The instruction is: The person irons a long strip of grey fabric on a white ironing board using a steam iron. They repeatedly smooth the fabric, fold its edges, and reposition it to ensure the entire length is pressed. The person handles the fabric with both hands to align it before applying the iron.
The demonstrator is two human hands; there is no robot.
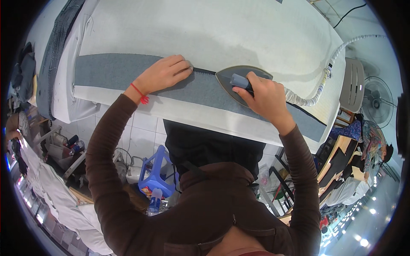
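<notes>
A long strip of grey-blue fabric (115,70) lies along the near side of the white padded ironing table (205,30). Along its far edge runs a narrow black band (205,71). My right hand (267,96) grips the handle of an iron (225,85), whose soleplate rests on the strip with the tip pointing left. Left of the iron, my left hand (168,73) presses on the strip's far edge, its fingers bent together at the black band. What the left fingertips pinch, if anything, is hidden.
A wrapped hose (316,96) runs from the iron toward the upper right. Dark denim (60,55) hangs over the table's left end. Below stand a blue plastic stool (156,170) and a water bottle (155,200). A fan (378,102) is at the far right.
</notes>
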